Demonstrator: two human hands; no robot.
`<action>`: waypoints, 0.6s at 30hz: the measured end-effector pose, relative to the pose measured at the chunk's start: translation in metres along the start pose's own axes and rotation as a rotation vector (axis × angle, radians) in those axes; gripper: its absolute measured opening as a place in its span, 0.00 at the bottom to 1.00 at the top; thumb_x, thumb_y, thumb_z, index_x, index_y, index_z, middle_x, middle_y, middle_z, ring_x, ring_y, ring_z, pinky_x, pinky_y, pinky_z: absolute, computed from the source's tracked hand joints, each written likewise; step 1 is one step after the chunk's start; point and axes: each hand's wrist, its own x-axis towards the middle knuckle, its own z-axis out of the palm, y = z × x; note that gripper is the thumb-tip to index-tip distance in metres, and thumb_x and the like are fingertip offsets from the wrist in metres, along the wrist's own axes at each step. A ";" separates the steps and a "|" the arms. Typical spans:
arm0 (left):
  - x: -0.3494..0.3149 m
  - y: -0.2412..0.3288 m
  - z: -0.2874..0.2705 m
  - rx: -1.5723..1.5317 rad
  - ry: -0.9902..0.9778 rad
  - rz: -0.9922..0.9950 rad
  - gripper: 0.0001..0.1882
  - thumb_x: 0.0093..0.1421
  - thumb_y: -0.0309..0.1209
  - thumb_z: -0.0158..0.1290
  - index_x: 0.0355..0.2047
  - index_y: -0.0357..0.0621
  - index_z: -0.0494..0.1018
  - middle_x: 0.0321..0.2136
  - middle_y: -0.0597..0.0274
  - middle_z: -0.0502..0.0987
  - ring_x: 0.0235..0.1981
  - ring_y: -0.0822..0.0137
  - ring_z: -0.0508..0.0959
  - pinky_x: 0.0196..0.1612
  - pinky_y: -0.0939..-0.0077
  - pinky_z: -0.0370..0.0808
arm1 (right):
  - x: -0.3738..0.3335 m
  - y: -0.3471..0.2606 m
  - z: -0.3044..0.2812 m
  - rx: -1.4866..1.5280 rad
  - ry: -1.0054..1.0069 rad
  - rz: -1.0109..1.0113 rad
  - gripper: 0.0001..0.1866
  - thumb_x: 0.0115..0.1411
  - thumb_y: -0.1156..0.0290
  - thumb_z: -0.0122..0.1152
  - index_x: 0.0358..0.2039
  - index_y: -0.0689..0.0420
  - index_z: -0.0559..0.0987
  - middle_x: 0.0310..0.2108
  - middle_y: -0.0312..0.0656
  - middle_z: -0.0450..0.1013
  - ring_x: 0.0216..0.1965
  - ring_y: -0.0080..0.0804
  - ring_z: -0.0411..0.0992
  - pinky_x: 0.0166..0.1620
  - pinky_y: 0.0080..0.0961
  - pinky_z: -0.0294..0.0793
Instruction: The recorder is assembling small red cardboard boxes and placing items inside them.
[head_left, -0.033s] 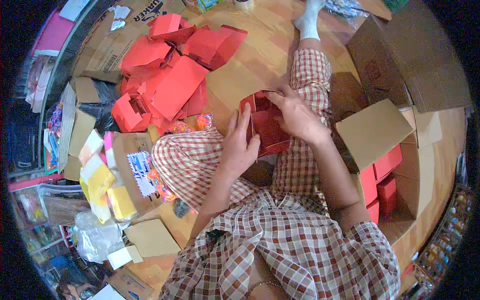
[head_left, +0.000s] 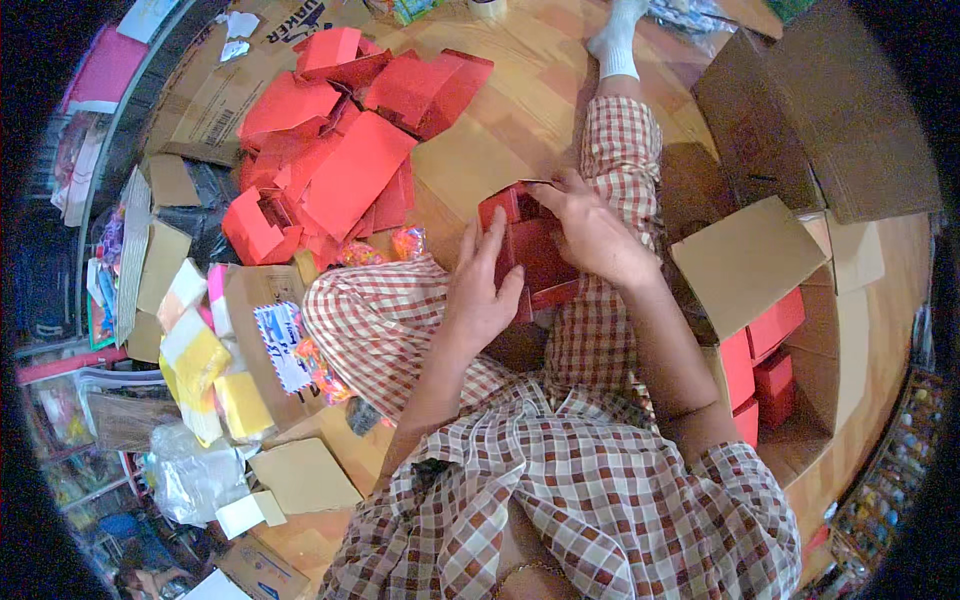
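Note:
I sit on a wooden floor in checked clothes with a small red cardboard box [head_left: 535,258] over my lap. My left hand [head_left: 480,285] presses flat against the box's left side. My right hand [head_left: 592,232] grips its top right edge, with the fingers over an upright flap. The box is partly folded and its open top faces away from me. Both hands hold it together.
A pile of flat red box blanks [head_left: 340,150] lies on the floor to the upper left. An open brown carton [head_left: 745,262] to my right holds finished red boxes [head_left: 770,328]. A larger brown carton [head_left: 830,120] stands beyond it. Yellow packets [head_left: 205,375] and card scraps crowd the left.

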 end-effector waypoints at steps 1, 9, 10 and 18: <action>0.000 0.002 0.002 0.042 -0.037 -0.057 0.35 0.52 0.29 0.49 0.59 0.40 0.51 0.55 0.29 0.51 0.57 0.37 0.55 0.58 0.59 0.58 | 0.000 -0.001 0.000 -0.001 -0.006 -0.027 0.26 0.40 0.87 0.52 0.45 0.63 0.70 0.46 0.58 0.64 0.47 0.56 0.65 0.51 0.38 0.66; 0.026 -0.037 0.016 -0.028 -0.031 -0.095 0.31 0.53 0.33 0.52 0.57 0.45 0.58 0.50 0.34 0.60 0.52 0.41 0.64 0.55 0.61 0.62 | 0.005 0.017 0.013 -0.031 0.042 -0.120 0.23 0.40 0.86 0.52 0.41 0.63 0.73 0.43 0.59 0.65 0.45 0.55 0.66 0.49 0.37 0.67; 0.029 -0.045 0.020 -0.153 -0.048 -0.101 0.31 0.53 0.32 0.52 0.57 0.46 0.58 0.50 0.35 0.62 0.51 0.44 0.65 0.54 0.63 0.63 | 0.004 0.020 0.013 -0.072 0.042 -0.133 0.22 0.40 0.85 0.53 0.40 0.63 0.74 0.42 0.58 0.66 0.44 0.55 0.67 0.48 0.37 0.68; 0.029 -0.061 0.033 -0.296 -0.002 -0.114 0.31 0.53 0.29 0.52 0.57 0.40 0.56 0.48 0.40 0.67 0.49 0.51 0.70 0.52 0.67 0.65 | -0.012 0.023 -0.006 -0.026 -0.222 -0.141 0.30 0.37 0.73 0.69 0.44 0.62 0.72 0.43 0.54 0.67 0.45 0.48 0.67 0.48 0.34 0.67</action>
